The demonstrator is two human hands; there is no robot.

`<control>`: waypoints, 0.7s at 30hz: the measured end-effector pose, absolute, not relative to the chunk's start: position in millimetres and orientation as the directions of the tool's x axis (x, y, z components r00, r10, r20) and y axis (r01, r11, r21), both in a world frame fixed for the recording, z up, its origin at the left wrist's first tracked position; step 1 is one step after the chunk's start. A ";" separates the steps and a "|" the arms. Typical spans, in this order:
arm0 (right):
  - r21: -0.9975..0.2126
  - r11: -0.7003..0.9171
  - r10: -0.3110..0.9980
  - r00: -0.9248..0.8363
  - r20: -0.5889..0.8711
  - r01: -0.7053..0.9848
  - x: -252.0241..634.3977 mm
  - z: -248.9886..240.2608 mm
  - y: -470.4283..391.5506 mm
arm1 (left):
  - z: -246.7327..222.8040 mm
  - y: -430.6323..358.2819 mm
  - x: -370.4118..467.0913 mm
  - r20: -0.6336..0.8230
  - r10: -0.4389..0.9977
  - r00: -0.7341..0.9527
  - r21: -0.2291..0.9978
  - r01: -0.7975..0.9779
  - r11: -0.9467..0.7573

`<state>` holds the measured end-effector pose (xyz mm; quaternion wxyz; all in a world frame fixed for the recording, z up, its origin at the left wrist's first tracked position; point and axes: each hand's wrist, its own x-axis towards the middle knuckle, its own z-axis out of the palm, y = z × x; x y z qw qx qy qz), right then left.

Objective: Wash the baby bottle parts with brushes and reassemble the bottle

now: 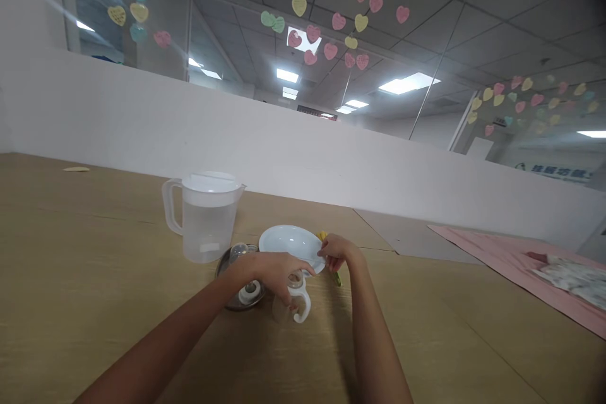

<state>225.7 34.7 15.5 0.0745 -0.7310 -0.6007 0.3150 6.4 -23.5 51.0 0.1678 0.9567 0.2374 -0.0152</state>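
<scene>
Bare forearms come in from the near edge, the left (pixel 184 322) at 7 o'clock and the right (pixel 376 328) at 5. Past them, a clear glass vessel with a white handle (pixel 283 309) sits directly under the left hand (pixel 277 273), whose fingers are apart about its mouth; I can't tell how firmly they grip. From that vessel, a white bowl (pixel 288 241) lies at 12, its right rim met by the right hand's (pixel 334 252) bunched fingers, pinching or not I can't tell. A yellow-and-green item (pixel 338 279) pokes out beside them. A loaded metal tray (pixel 219 271) crowds 10 o'clock, the lidded pitcher (pixel 208 227) beyond. The white wall (pixel 293 154) closes off 12; pink cloth (pixel 497 255) covers 2 o'clock, leaving bare surface (pixel 449 341) around 4.
</scene>
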 end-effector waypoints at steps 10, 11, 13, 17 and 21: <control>-0.514 -0.192 0.938 0.002 -0.346 0.836 214.5 28.1 26.6 | 71.5 9.7 -32.9 -0.006 0.717 0.698 0.233 0.698 -0.677; -0.515 -0.182 0.947 0.008 -0.321 0.838 214.4 30.1 26.1 | 68.2 14.7 -35.4 0.000 0.768 0.641 0.153 0.759 -0.633; -0.513 -0.163 0.965 0.028 -0.261 0.843 214.5 34.4 24.7 | 58.2 23.9 -37.4 0.022 0.830 0.557 0.048 0.829 -0.557; -0.501 -0.137 0.986 0.068 -0.154 0.854 213.9 42.9 20.7 | 33.4 41.0 -34.6 0.064 0.871 0.487 -0.013 0.873 -0.488; -0.528 -0.101 0.995 0.090 -0.047 0.843 212.0 49.9 15.8 | 13.3 55.2 -33.5 0.110 0.883 0.456 -0.053 0.890 -0.453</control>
